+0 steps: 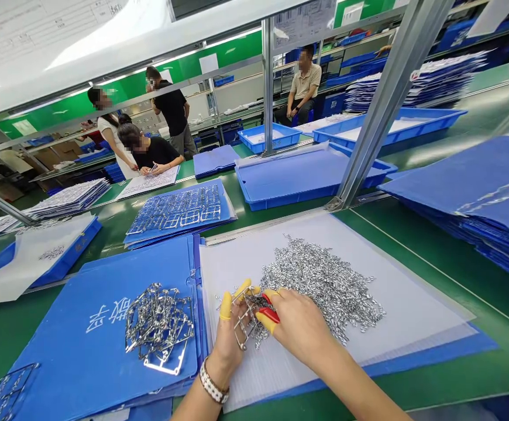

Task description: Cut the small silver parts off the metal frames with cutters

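My left hand (229,330), with yellow finger cots, is closed on a small silver sprue frame (240,327) held upright over a white sheet (237,263). My right hand (301,321) grips red-handled nippers (269,314), their tips against the frame and partly hidden by my fingers. Just beyond both hands spreads a pile of small shiny silver pieces (320,280). To the left, a tangle of silver sprue frames (160,327) lies on a blue board (105,304) with white characters. Another flat frame (6,392) rests at that board's lower left corner.
Silver frames (178,207) lie on a blue board further back, beside a blue tray (293,181). Blue sheets (478,187) are stacked at right. A slanted metal post (386,105) rises behind the white sheet. Across the bench a co-worker (153,152) works; other people are behind.
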`<state>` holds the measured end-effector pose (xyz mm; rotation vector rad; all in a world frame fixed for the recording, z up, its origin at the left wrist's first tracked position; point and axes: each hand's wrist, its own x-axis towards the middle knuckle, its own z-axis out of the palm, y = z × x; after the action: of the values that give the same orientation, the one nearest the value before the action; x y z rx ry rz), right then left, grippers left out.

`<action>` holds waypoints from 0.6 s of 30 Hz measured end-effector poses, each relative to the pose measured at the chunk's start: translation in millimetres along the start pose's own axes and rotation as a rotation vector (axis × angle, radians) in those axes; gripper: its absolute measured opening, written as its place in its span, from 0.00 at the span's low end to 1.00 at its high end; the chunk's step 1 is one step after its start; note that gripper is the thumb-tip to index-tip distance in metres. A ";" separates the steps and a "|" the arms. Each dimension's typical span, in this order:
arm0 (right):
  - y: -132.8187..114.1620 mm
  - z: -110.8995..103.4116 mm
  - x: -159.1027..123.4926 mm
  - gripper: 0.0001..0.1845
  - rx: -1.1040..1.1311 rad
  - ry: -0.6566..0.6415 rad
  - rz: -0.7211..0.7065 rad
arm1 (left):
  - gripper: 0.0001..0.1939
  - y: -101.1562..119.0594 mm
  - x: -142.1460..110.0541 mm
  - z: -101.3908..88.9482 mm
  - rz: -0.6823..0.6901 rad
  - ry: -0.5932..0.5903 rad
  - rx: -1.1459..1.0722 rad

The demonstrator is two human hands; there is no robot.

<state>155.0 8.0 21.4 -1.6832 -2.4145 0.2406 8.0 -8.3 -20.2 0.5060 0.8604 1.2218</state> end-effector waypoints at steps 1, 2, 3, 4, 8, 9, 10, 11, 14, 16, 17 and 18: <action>0.0 -0.2 0.1 0.14 -0.002 -0.003 0.000 | 0.32 0.2 -0.2 0.2 -0.001 0.000 0.003; -0.1 -0.4 0.2 0.14 -0.007 -0.007 -0.002 | 0.32 0.5 -0.3 0.5 -0.002 0.000 0.005; -0.5 -0.5 0.4 0.14 -0.013 -0.011 -0.007 | 0.32 0.7 -0.5 0.7 -0.003 0.003 0.009; -1.1 -0.6 0.6 0.13 -0.023 -0.013 -0.009 | 0.32 0.9 -0.7 1.0 -0.004 0.007 0.012; -4.7 -0.5 0.9 0.10 -0.080 0.002 -0.003 | 0.32 0.3 -1.3 1.5 0.018 0.031 0.024; -5.4 -0.2 0.3 0.10 -0.091 0.012 0.003 | 0.32 -0.1 -1.2 1.2 0.021 0.039 0.025; -5.7 0.2 -0.6 0.09 -0.100 0.022 0.007 | 0.32 -0.5 -1.0 0.9 0.019 0.045 0.025; -5.6 0.8 -2.0 0.09 -0.105 0.033 0.010 | 0.32 -0.7 -0.6 0.4 0.013 0.049 0.021; -2.8 3.5 -8.5 0.13 -0.102 0.049 0.019 | 0.32 0.7 1.1 -0.5 -0.013 0.036 -0.042; -0.4 5.7 -13.4 0.14 -0.089 0.033 0.026 | 0.32 3.6 2.0 -0.3 -0.021 0.010 -0.120; 0.4 6.8 -15.4 0.13 -0.080 0.017 0.031 | 0.32 5.3 2.2 0.1 -0.024 -0.002 -0.156; 0.9 7.8 -17.0 0.13 -0.072 0.000 0.036 | 0.32 6.9 2.2 0.6 -0.025 -0.009 -0.184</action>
<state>159.6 -7.8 12.5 -1.7580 -2.4224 0.1608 4.6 -4.1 -15.3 0.3509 0.7363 1.2608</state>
